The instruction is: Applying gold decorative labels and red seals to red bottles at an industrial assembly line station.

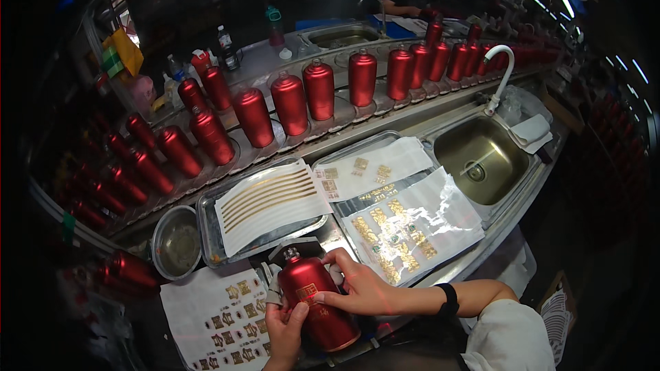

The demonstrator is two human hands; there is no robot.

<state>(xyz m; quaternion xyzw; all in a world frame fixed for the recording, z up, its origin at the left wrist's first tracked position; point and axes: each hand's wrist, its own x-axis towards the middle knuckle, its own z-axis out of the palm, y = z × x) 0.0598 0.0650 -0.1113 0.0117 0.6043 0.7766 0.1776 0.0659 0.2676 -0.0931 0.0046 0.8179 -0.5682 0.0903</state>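
A metallic red bottle (333,328) with a bare threaded neck lies tilted in front of me, its neck pointing away. My left hand (283,330) is closed on the bottle's left side, the thumb at the lower edge of a square gold decal (306,291) on its front. From the right, my right hand (361,288) grips the bottle, thumb on the decal's right side and fingers at the shoulder. A grey-white support (273,291) shows partly behind the bottle. Beside my left hand lies a white sheet of gold and dark decals (184,309).
Red bottles (290,106) stand along a curved conveyor (347,113). A metal tray (206,209) bears a sheet of gold strips (268,199); a round metal bowl (176,244) sits left. Gold decal sheets (447,206) lie near the sink (474,158) and white faucet (505,62).
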